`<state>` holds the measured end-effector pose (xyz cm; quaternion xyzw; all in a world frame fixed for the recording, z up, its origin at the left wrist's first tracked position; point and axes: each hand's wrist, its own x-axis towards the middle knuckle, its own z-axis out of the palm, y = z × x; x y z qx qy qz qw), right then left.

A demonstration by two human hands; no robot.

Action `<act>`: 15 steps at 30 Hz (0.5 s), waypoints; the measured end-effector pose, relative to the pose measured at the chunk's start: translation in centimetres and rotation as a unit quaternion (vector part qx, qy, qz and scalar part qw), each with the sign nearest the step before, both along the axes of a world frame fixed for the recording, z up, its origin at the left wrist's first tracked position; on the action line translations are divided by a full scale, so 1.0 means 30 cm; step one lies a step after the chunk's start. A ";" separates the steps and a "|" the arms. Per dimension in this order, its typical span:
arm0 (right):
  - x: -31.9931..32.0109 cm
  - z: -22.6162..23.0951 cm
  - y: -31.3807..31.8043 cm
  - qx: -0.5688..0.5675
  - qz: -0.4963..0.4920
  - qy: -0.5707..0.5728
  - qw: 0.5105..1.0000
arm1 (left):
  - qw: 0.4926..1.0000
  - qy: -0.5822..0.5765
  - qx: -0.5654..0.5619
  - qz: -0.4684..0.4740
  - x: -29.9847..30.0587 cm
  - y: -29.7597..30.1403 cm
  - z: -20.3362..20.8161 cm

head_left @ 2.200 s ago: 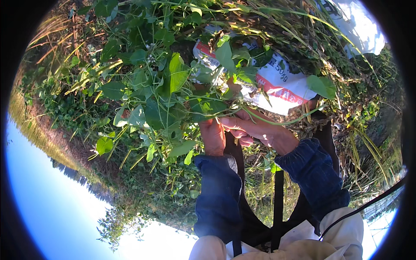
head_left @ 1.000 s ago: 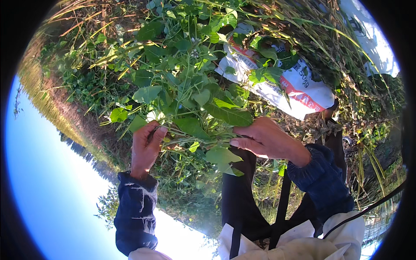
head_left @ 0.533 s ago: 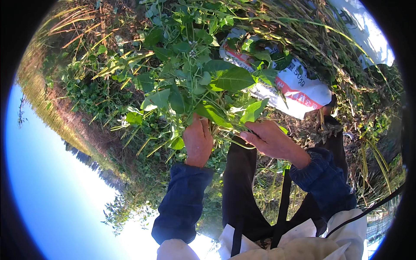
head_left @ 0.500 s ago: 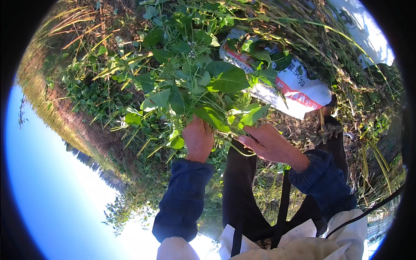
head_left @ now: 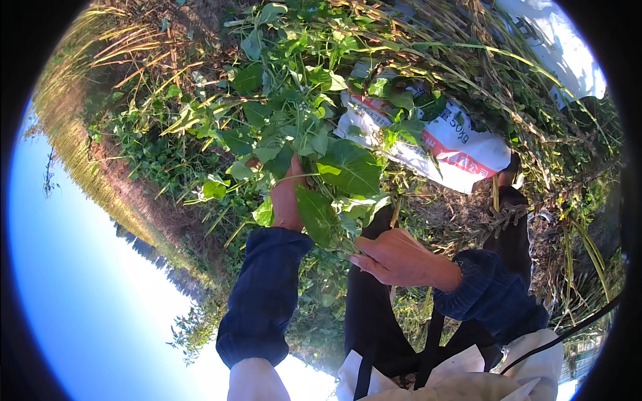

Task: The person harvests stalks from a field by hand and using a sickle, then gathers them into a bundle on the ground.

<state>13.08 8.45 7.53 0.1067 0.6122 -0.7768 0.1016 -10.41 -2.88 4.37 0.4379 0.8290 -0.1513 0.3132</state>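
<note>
Leafy green vines with broad leaves and small pale flowers hang in a loose bunch in front of me. My right hand is closed on the stem ends at the bunch's lower right, thumb pressed against the fingers. Up among the leaves on the left side is my left hand, its thumb pointing away from me. Foliage covers most of its fingers, so their grip does not show.
A white sack with red print lies right of the vines, partly under leaves. Long dry stalks lean across behind it. Another white sack is at the far right. My dark-trousered legs stand below the bunch.
My right hand has drawn toward me with the stems, and the leaves follow it. My left hand has shifted slightly left and away, deeper into the foliage. The hands are farther apart.
</note>
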 end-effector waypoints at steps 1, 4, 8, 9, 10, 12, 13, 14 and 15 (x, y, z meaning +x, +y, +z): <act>0.003 0.011 -0.007 0.014 0.006 0.010 1.000 | 0.998 0.021 0.016 -0.056 -0.029 -0.016 -0.006; -0.011 0.023 0.017 0.031 0.015 -0.015 0.999 | 0.989 0.073 -0.124 -0.037 -0.065 0.061 -0.001; 0.012 0.080 0.055 -0.011 0.017 -0.043 0.999 | 0.966 -0.052 -0.021 0.252 -0.169 0.047 -0.074; 0.022 0.082 0.060 -0.007 0.013 -0.041 0.999 | 0.964 -0.052 0.005 0.261 -0.197 0.034 -0.114; 0.020 0.105 0.054 -0.009 0.011 -0.030 0.999 | 0.961 -0.043 0.026 0.271 -0.252 -0.033 -0.137; 0.023 0.120 0.048 -0.014 0.007 -0.027 1.000 | 0.968 -0.007 0.041 0.247 -0.294 -0.094 -0.181; 0.027 0.116 0.048 -0.014 0.002 -0.036 0.999 | 0.982 0.042 0.023 0.181 -0.278 -0.089 -0.202; 0.032 0.114 0.047 -0.014 -0.002 -0.044 0.999 | 0.988 0.080 0.014 0.132 -0.260 -0.078 -0.232; 0.040 0.130 0.051 -0.039 0.007 -0.015 0.999 | 0.985 0.090 0.022 0.144 -0.267 -0.086 -0.231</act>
